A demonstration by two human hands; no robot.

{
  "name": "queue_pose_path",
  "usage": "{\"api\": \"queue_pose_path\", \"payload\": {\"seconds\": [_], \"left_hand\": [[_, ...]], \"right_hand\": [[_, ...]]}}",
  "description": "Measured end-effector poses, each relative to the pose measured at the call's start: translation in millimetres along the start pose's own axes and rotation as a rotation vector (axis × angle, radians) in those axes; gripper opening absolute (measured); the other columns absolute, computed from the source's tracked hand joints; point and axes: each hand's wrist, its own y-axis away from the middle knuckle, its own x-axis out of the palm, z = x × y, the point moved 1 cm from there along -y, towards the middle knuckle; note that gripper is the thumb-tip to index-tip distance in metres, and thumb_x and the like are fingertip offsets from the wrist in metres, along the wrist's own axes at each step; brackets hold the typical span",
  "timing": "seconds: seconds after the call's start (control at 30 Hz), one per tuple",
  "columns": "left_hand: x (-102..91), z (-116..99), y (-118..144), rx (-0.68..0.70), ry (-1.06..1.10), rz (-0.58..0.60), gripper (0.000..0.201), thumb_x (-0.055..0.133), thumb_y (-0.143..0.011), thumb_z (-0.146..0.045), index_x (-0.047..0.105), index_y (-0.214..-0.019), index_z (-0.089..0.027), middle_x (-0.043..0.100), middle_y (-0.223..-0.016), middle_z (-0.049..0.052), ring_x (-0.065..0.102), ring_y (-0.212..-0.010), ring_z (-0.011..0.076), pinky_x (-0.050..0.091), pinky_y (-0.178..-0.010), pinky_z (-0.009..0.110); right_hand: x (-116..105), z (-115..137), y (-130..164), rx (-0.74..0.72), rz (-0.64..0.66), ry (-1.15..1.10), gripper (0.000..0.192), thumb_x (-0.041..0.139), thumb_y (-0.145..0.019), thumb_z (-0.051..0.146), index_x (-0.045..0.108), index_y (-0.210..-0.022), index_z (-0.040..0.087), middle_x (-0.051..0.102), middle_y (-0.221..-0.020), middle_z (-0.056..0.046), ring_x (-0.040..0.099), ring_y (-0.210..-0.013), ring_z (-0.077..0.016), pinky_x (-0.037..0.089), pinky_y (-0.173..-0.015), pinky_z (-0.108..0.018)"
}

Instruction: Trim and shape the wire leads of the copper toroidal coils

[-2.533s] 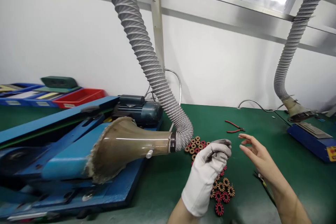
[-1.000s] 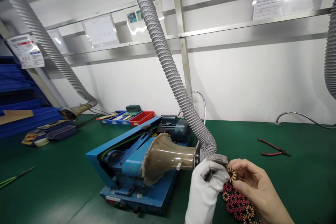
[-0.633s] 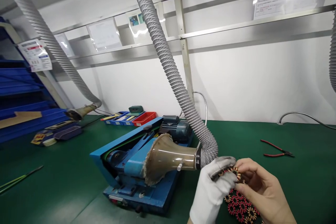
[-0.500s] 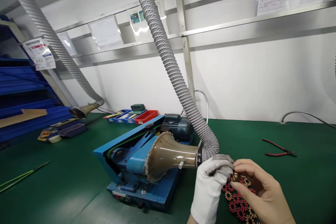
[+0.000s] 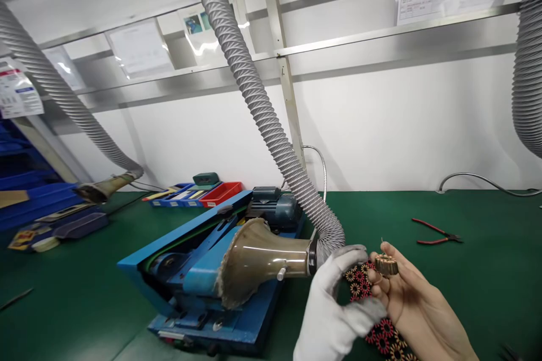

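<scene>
A small copper-coloured wound ring coil (image 5: 386, 264) with a thin wire end sticking up is held in the bare fingers of my right hand (image 5: 419, 299). To its left, my left hand (image 5: 332, 310), in a white glove with greyish fingertips, has its thumb and fingers spread apart and nothing between them. Behind and below both hands lie several toothed, flower-like red and tan rings (image 5: 386, 328), packed side by side on a dark ground. The hands partly hide them, and I cannot tell whether they are coils or a pattern.
Left of my hands stands a blue belt machine (image 5: 203, 276) with a brown suction hood (image 5: 258, 256) and grey hose (image 5: 262, 107). Red-handled cutters (image 5: 438, 232) lie on the green bench (image 5: 486, 293) at right. Small blue and red bins (image 5: 222, 194) sit behind the machine.
My left hand has come off the coil and opened, moving down and left. My right hand now holds the coil alone, turned edge-on. The view has shifted to the right.
</scene>
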Motion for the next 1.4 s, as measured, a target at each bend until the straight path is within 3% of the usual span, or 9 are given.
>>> {"api": "queue_pose_path", "payload": {"seconds": [0.1, 0.27, 0.5, 0.63, 0.83, 1.03, 1.23, 1.3, 1.4], "left_hand": [[9.3, -2.7, 3.7, 0.014, -0.053, 0.048, 0.048, 0.069, -0.057, 0.003, 0.079, -0.092, -0.028, 0.075, -0.107, 0.003, 0.068, -0.103, 0.0235, 0.053, -0.094, 0.031], [8.6, -0.8, 1.0, 0.120, 0.013, 0.067, 0.039, 0.071, -0.058, 0.004, 0.079, -0.083, -0.025, 0.076, -0.093, 0.002, 0.070, -0.090, 0.0202, 0.054, -0.085, 0.027], [14.8, 6.0, 3.6, 0.116, 0.089, -0.040, 0.046, 0.078, -0.051, 0.002, 0.079, -0.087, -0.027, 0.074, -0.100, 0.003, 0.069, -0.094, 0.0227, 0.054, -0.087, 0.030], [14.2, 9.2, -0.7, 0.200, 0.172, -0.002, 0.027, 0.084, -0.061, -0.012, 0.080, -0.085, -0.026, 0.077, -0.091, 0.005, 0.071, -0.085, 0.0225, 0.058, -0.078, 0.028], [4.0, 5.5, -8.8, 0.208, 0.154, 0.012, 0.015, 0.079, -0.073, -0.034, 0.081, -0.071, -0.020, 0.077, -0.079, 0.011, 0.072, -0.077, 0.0247, 0.058, -0.072, 0.031], [-3.0, -1.6, -5.2, 0.198, 0.077, 0.037, 0.013, 0.071, -0.070, -0.012, 0.077, -0.063, -0.021, 0.075, -0.076, 0.006, 0.068, -0.080, 0.0222, 0.055, -0.076, 0.029], [-16.1, -6.5, -5.2, 0.072, 0.080, -0.169, 0.007, 0.073, -0.072, -0.024, 0.078, -0.067, -0.022, 0.077, -0.082, 0.007, 0.070, -0.082, 0.0228, 0.056, -0.078, 0.030], [-15.4, -8.8, -6.5, -0.044, 0.062, -0.101, 0.015, 0.080, -0.065, -0.028, 0.080, -0.079, -0.021, 0.078, -0.096, 0.010, 0.071, -0.086, 0.0270, 0.058, -0.075, 0.033], [-5.2, -11.6, -6.2, -0.146, 0.010, 0.143, 0.036, 0.083, -0.058, -0.019, 0.081, -0.093, -0.021, 0.076, -0.109, 0.011, 0.070, -0.097, 0.0317, 0.058, -0.082, 0.036]], "right_hand": [[-4.5, -4.0, -0.9, 0.038, 0.059, -0.061, 0.030, 0.088, -0.071, 0.025, 0.075, -0.097, 0.021, 0.079, -0.089, -0.007, 0.075, -0.085, -0.0205, 0.058, -0.074, -0.028], [-13.7, -11.1, -0.4, 0.067, 0.013, -0.089, 0.035, 0.090, -0.069, 0.019, 0.072, -0.099, 0.022, 0.080, -0.095, -0.001, 0.074, -0.085, -0.0112, 0.056, -0.080, -0.019], [-23.9, -15.8, -7.4, 0.074, -0.006, -0.107, 0.037, 0.092, -0.065, 0.022, 0.071, -0.095, 0.026, 0.079, -0.097, 0.002, 0.073, -0.084, -0.0130, 0.055, -0.078, -0.020], [-29.8, -18.0, -11.5, 0.051, -0.001, -0.053, 0.036, 0.092, -0.064, 0.028, 0.071, -0.093, 0.026, 0.077, -0.092, 0.001, 0.071, -0.083, -0.0145, 0.055, -0.078, -0.022], [-12.5, -17.8, -6.9, 0.099, 0.058, -0.024, 0.030, 0.091, -0.064, 0.029, 0.066, -0.080, 0.023, 0.070, -0.077, 0.000, 0.068, -0.071, -0.0155, 0.057, -0.072, -0.028], [2.0, -9.6, -1.9, 0.089, 0.092, 0.096, 0.036, 0.092, -0.061, 0.025, 0.057, -0.071, 0.020, 0.068, -0.073, 0.001, 0.063, -0.064, -0.0130, 0.054, -0.067, -0.025], [-2.6, -2.6, -5.3, 0.076, 0.165, 0.201, 0.037, 0.088, -0.066, 0.026, 0.052, -0.073, 0.020, 0.069, -0.080, 0.000, 0.069, -0.068, -0.0163, 0.053, -0.061, -0.025], [-1.2, -2.1, -4.6, 0.047, 0.138, 0.227, 0.039, 0.089, -0.065, 0.027, 0.052, -0.073, 0.020, 0.067, -0.083, 0.001, 0.069, -0.070, -0.0168, 0.053, -0.060, -0.025], [-0.3, -5.5, -4.7, -0.059, 0.108, 0.252, 0.040, 0.090, -0.064, 0.027, 0.051, -0.073, 0.020, 0.064, -0.081, 0.002, 0.062, -0.068, -0.0130, 0.049, -0.059, -0.021]]}}
